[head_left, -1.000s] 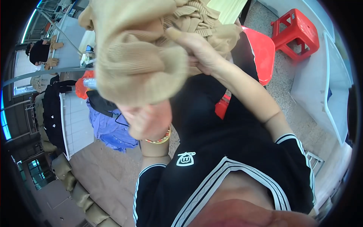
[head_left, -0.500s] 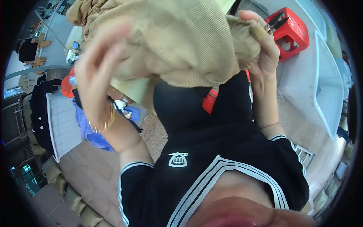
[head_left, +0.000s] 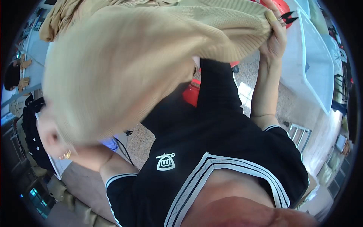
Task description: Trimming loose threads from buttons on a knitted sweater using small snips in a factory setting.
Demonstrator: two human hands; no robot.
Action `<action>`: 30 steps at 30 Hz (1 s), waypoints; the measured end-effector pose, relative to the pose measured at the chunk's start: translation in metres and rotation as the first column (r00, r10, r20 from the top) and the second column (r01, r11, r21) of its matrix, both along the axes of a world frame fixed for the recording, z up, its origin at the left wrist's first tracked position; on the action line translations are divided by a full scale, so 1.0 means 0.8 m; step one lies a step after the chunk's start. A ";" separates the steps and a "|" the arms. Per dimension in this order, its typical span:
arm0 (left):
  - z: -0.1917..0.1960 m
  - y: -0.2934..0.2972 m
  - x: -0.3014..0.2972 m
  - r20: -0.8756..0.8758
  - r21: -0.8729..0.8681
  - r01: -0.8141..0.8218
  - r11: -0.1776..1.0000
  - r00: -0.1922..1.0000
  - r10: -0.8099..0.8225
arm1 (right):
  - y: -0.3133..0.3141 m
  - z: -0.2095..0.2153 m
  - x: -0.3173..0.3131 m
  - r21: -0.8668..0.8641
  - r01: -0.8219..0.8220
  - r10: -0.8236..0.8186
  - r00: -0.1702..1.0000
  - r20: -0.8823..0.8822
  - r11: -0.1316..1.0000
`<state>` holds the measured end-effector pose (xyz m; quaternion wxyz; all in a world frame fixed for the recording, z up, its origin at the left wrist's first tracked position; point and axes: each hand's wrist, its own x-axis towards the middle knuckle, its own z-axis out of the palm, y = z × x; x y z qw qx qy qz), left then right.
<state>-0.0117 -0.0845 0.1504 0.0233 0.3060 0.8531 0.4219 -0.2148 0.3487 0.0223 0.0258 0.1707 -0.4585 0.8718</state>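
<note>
A beige ribbed knit garment point(head_left: 124, 68) is spread across the upper middle, between my two hands. My right hand point(head_left: 275, 39) pinches its ribbed edge at the upper right. Small thread snips point(head_left: 289, 17) sit in the same hand, their dark blades pointing outward past the fingers. At the far left, my left hand point(head_left: 51, 130) is closed on the garment's other end; motion smears its fingers, and the cloth partly hides them. The garment's left part is blurred too.
More beige knit fabric point(head_left: 60, 22) lies heaped at the upper left. A red stool point(head_left: 281, 6) stands beyond my right hand, beside large translucent bins point(head_left: 319, 72). Something red point(head_left: 192, 94) shows between my legs. Dark clothing point(head_left: 33, 140) is piled at the left.
My left hand, formerly raised in front of the bunched garment, has swung left and down, drawing the cloth out wide. My right hand has moved slightly up and right, still holding edge and snips.
</note>
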 end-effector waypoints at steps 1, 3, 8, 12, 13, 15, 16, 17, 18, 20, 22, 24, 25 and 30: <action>0.007 0.009 -0.008 0.181 0.007 0.184 0.983 0.967 -0.182 | -0.002 -0.003 0.003 0.079 0.045 -0.044 0.999 -0.012 0.996; 0.012 0.029 -0.012 0.364 -0.039 0.294 0.955 0.894 -0.260 | -0.023 -0.043 -0.011 -0.182 -0.302 0.268 0.945 -0.189 0.936; 0.001 0.084 -0.094 0.267 -0.223 -0.033 0.974 0.959 0.093 | -0.007 -0.003 0.033 0.161 -0.203 0.212 0.976 -0.042 0.966; -0.064 0.155 -0.211 0.274 -0.132 -0.129 0.983 0.948 0.161 | 0.036 -0.034 0.023 0.398 -0.113 0.225 0.942 -0.248 0.910; -0.082 0.173 -0.234 0.238 -0.123 -0.110 0.986 0.962 0.137 | 0.047 -0.044 0.022 0.429 -0.120 0.250 0.933 -0.260 0.895; -0.088 0.237 -0.256 0.244 -0.037 -0.177 0.984 0.953 0.180 | 0.029 -0.010 0.040 0.411 -0.159 0.321 0.875 -0.361 0.897; -0.101 0.237 -0.267 0.266 -0.025 -0.079 0.997 0.961 0.083 | 0.031 -0.008 0.049 0.439 -0.186 0.343 0.886 -0.313 0.879; -0.125 0.235 -0.284 0.286 -0.008 0.021 1.000 0.958 -0.018 | 0.032 -0.007 0.054 0.491 -0.198 0.382 0.871 -0.309 0.848; -0.156 0.224 -0.308 0.447 -0.096 0.049 0.994 0.895 -0.001 | 0.035 -0.007 0.053 0.524 -0.228 0.427 0.855 -0.296 0.820; -0.180 0.225 -0.308 0.494 -0.057 0.136 0.989 0.865 -0.091 | 0.038 -0.013 0.056 0.508 -0.183 0.369 0.881 -0.295 0.842; -0.183 0.226 -0.304 0.602 0.034 0.210 0.977 0.776 -0.188 | 0.047 -0.026 0.053 0.629 -0.106 0.421 0.826 -0.375 0.770; -0.167 0.228 -0.286 0.599 0.091 0.188 0.978 0.774 -0.205 | 0.068 -0.033 0.059 0.649 -0.152 0.374 0.901 -0.220 0.746; -0.156 0.222 -0.272 0.587 0.141 0.121 0.983 0.789 -0.182 | 0.070 -0.039 0.059 0.648 -0.169 0.339 0.929 -0.147 0.743; -0.141 0.203 -0.203 0.581 0.274 -0.231 0.934 0.813 0.031 | 0.061 -0.091 0.044 0.820 -0.118 0.124 0.991 0.058 0.559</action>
